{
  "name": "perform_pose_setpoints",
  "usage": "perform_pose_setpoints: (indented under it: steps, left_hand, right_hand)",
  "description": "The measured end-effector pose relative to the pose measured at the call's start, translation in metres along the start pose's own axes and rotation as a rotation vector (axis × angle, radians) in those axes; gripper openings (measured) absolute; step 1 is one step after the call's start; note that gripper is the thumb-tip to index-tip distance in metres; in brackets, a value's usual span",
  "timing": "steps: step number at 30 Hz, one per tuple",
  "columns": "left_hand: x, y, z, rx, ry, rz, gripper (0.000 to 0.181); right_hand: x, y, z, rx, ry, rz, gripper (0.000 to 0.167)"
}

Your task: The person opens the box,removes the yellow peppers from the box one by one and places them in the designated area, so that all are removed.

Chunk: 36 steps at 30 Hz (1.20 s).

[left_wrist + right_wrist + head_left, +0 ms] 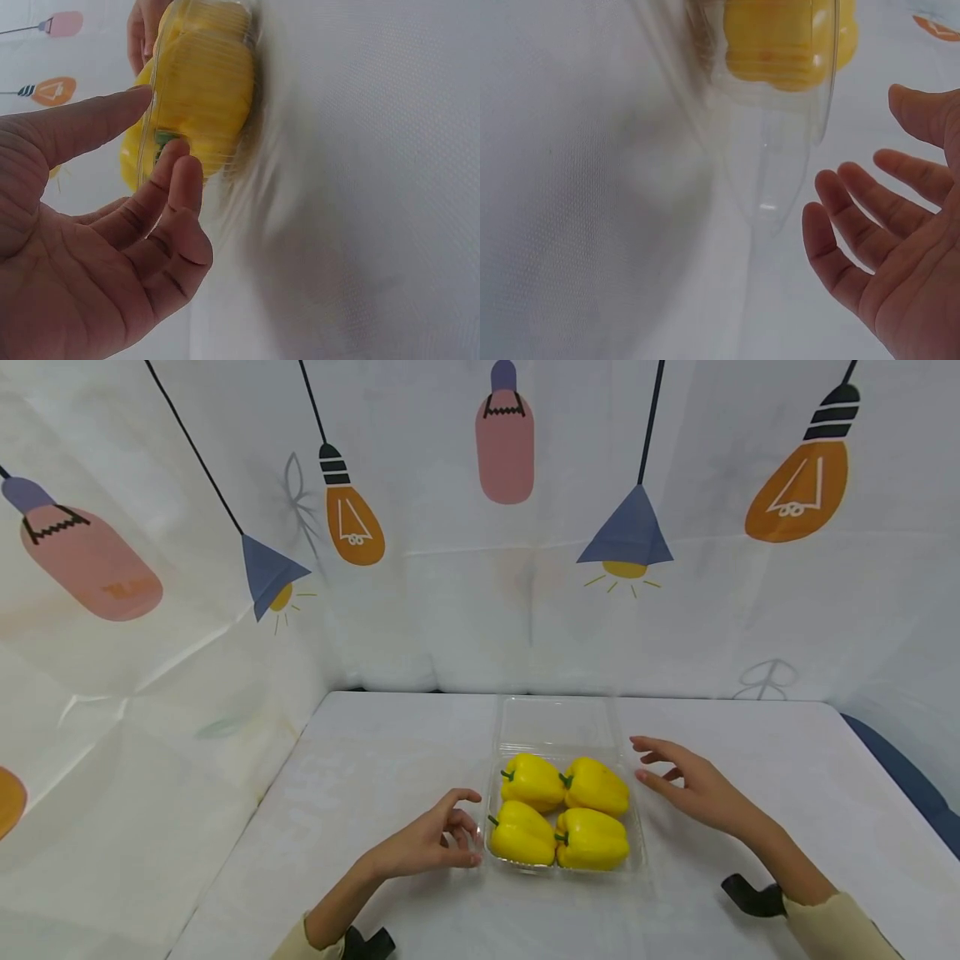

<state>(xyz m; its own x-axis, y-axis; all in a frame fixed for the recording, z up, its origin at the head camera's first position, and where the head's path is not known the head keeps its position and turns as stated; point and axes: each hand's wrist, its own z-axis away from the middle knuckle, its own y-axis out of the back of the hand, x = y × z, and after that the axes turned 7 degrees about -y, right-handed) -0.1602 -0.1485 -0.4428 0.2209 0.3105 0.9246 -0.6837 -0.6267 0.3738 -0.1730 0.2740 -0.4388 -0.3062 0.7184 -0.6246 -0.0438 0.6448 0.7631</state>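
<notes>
Seen from the head, with the clear box as the middle of the clock, a white cloth [442, 610] printed with lamps hangs from 9 o'clock round past 12, behind the white table [405, 739]. At about 8 o'clock, the left hand [429, 842] reaches in from a pale sleeve [309, 940], with a black piece [367, 943] by the wrist. Its fingers are loosely bent, thumb and forefinger spread apart, and it grips nothing; the tips are right beside the box's wall, and whether they touch it I cannot tell.

The clear box [637, 837] sits on the table, its lid [557, 722] folded back flat toward 12 o'clock. Four yellow peppers fill it in two rows: one at 7 o'clock [521, 835], one at 11 [531, 783], one at 5 [594, 842] and one at 1 [597, 787]. Their green stems point roughly to 9 or 10 o'clock.

At 3 o'clock, the right hand [693, 787] hangs with relaxed, parted fingers, holding nothing, near the box but apart from its rim. Another black piece [752, 897] shows by that wrist. Farther out, a dark blue thing [903, 772] stands past the table's edge.
</notes>
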Motion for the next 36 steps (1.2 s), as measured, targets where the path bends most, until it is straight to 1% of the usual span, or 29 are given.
perform_pose_setpoints:
  steps: [6,15,19,24,28,32,36]
  left_hand:
    - [0.001,0.0,0.0,0.011,-0.004,-0.056,0.07]
    - [-0.001,0.001,-0.002,0.014,-0.013,-0.12,0.071]
    - [-0.001,0.001,-0.002,0.007,-0.015,-0.131,0.072]
    - [0.0,0.003,-0.001,-0.008,-0.027,-0.142,0.073]
    - [-0.001,0.004,-0.001,-0.018,-0.031,-0.148,0.073]
    - [-0.003,0.005,-0.001,-0.02,-0.033,-0.159,0.073]
    - [-0.005,0.006,0.001,-0.02,-0.018,-0.146,0.072]
  right_hand:
    - [-0.009,0.003,0.005,-0.001,0.02,0.008,0.048]
    - [-0.019,0.002,0.011,-0.024,0.012,0.025,0.052]
    - [-0.024,0.002,0.015,-0.033,0.04,0.034,0.053]
    - [-0.03,0.0,0.02,-0.069,0.081,0.038,0.054]
    - [-0.034,-0.002,0.023,-0.093,0.088,0.03,0.055]
    - [-0.037,-0.004,0.025,-0.108,0.068,0.039,0.058]
    - [-0.04,-0.006,0.027,-0.131,0.067,0.054,0.059]
